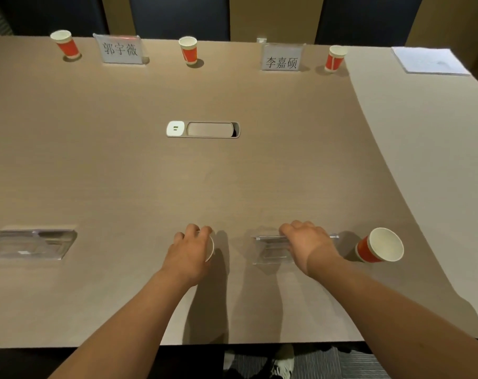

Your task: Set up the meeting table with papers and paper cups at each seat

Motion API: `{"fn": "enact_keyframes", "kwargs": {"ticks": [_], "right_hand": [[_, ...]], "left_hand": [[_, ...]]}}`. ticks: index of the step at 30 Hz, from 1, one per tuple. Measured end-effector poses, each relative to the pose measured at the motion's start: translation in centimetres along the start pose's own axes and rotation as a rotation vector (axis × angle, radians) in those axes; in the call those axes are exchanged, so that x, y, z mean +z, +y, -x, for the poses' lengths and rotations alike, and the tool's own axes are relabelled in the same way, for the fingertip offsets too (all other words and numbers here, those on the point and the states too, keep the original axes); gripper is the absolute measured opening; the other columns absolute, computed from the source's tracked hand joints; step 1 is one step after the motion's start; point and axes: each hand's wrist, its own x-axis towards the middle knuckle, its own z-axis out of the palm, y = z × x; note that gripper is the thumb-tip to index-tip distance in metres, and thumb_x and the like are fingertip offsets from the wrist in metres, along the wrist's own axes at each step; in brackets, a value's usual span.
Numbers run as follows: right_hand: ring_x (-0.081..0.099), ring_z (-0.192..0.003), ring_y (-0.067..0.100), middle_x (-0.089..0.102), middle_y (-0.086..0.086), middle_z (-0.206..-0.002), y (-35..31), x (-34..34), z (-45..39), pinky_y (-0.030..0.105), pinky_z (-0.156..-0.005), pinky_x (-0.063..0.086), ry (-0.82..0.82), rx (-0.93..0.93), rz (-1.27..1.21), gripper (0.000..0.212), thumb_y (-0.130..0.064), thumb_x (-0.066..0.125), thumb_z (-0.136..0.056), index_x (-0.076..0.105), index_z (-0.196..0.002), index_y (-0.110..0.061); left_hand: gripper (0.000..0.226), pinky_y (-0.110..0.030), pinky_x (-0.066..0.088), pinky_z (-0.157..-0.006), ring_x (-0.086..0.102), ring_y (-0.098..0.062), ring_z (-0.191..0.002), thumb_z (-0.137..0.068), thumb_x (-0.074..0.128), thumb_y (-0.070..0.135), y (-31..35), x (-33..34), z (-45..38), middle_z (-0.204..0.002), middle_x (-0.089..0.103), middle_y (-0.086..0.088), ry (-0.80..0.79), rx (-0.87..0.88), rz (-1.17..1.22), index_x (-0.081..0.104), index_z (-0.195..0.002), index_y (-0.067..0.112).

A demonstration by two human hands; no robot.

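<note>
At the table's (232,187) near edge, both my hands are busy.
My left hand (190,251) grips a paper cup (210,248); my right hand (307,242) holds a clear name stand (270,248).

Both bare forearms extend forward over the worktop (232,173), roughly parallel and well apart. The left hand (190,250) is palm down, fingers curled round a white-rimmed paper cup (210,248). The right hand (307,242) is palm down, fingers curled over the top edge of a clear acrylic name-card stand (270,248).
</note>
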Motion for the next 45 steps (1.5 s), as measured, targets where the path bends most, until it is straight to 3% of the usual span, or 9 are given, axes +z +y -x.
{"fn": "enact_keyframes", "kwargs": {"ticks": [5,13,17,22,25,30,34,37,45], "right_hand": [[0.052,-0.108,0.028,0.057,0.006,-0.119,0.2,-0.2,0.1,0.04,-0.09,0.042,-0.021,-0.01,0.003,0.041,-0.006,0.056,-0.086,0.047,-0.123,-0.022],[0.036,-0.135,0.026,0.042,0.003,-0.146,4.3,-1.7,2.8,0.041,-0.112,0.029,0.073,-0.046,-0.074,0.06,-0.033,0.055,-0.092,0.029,-0.145,-0.024],[0.03,-0.139,0.024,0.037,0.002,-0.149,10.2,-2.4,4.9,0.039,-0.115,0.025,0.122,0.066,-0.047,0.061,-0.036,0.058,-0.088,0.034,-0.142,-0.027],[0.001,-0.149,0.032,0.005,0.002,-0.162,16.1,-1.4,6.6,0.05,-0.12,0.013,-0.107,0.105,0.082,0.078,-0.016,0.065,-0.084,0.022,-0.146,-0.036],[0.019,-0.144,0.032,0.019,0.003,-0.157,17.5,-1.0,6.6,0.047,-0.114,0.03,-0.166,0.097,0.079,0.081,0.0,0.064,-0.079,0.03,-0.143,-0.037],[0.048,-0.117,0.031,0.047,0.007,-0.129,18.8,-0.4,6.8,0.044,-0.092,0.048,-0.119,0.176,0.043,0.058,-0.037,0.06,-0.083,0.039,-0.136,-0.027],[0.044,-0.122,0.033,0.038,0.008,-0.139,20.0,0.1,6.9,0.046,-0.095,0.047,-0.101,0.134,0.027,0.08,-0.035,0.071,-0.075,0.025,-0.14,-0.029],[0.047,-0.116,0.033,0.043,0.009,-0.132,20.2,0.1,6.9,0.044,-0.092,0.05,-0.095,0.145,-0.002,0.066,-0.022,0.069,-0.078,0.036,-0.135,-0.024],[0.027,-0.141,0.031,0.023,0.006,-0.156,19.9,0.0,7.6,0.048,-0.109,0.036,-0.023,0.139,-0.02,0.094,-0.05,0.067,-0.077,0.011,-0.149,-0.027]], "left_hand": [[0.073,-0.042,0.043,-0.101,0.037,-0.032,-0.124,-0.077,0.069,0.012,0.0,0.1,-0.5,-0.142,0.033,-0.002,-0.022,0.039,-0.031,0.034,-0.136,0.037],[0.098,-0.058,0.003,-0.117,-0.001,-0.039,-0.149,-0.074,0.071,0.05,5.7,-1.0,0.0,-0.161,0.01,-0.004,0.026,0.056,-0.189,0.011,-0.149,0.034],[0.075,-0.048,0.006,-0.12,0.019,-0.022,-0.147,-0.083,0.064,0.045,12.3,-0.5,-0.6,-0.154,0.032,0.003,0.161,0.334,-0.138,0.028,-0.147,0.029],[0.064,-0.038,0.021,-0.116,0.042,-0.019,-0.136,-0.085,0.065,0.037,18.9,2.1,-1.9,-0.146,0.047,0.004,0.07,0.414,-0.157,0.037,-0.143,0.029],[0.057,-0.038,0.036,-0.104,0.051,-0.024,-0.125,-0.085,0.065,0.032,20.4,3.5,-2.5,-0.137,0.055,0.001,0.023,0.371,-0.199,0.042,-0.138,0.029],[0.041,-0.039,0.04,-0.094,0.053,-0.028,-0.116,-0.089,0.057,0.017,21.2,4.6,-2.9,-0.125,0.059,-0.001,0.044,0.285,-0.201,0.049,-0.128,0.027],[0.042,-0.04,0.04,-0.092,0.053,-0.028,-0.115,-0.089,0.056,0.014,21.4,5.0,-3.0,-0.124,0.059,0.0,0.056,0.275,-0.18,0.049,-0.128,0.029],[0.041,-0.039,0.039,-0.091,0.053,-0.027,-0.115,-0.089,0.055,0.014,21.5,5.2,-3.0,-0.123,0.059,0.0,0.064,0.258,-0.185,0.049,-0.127,0.029],[0.065,-0.037,0.03,-0.11,0.039,-0.023,-0.136,-0.09,0.061,0.024,21.8,5.2,-2.2,-0.147,0.042,0.001,0.15,0.337,-0.192,0.028,-0.145,0.024]]}}
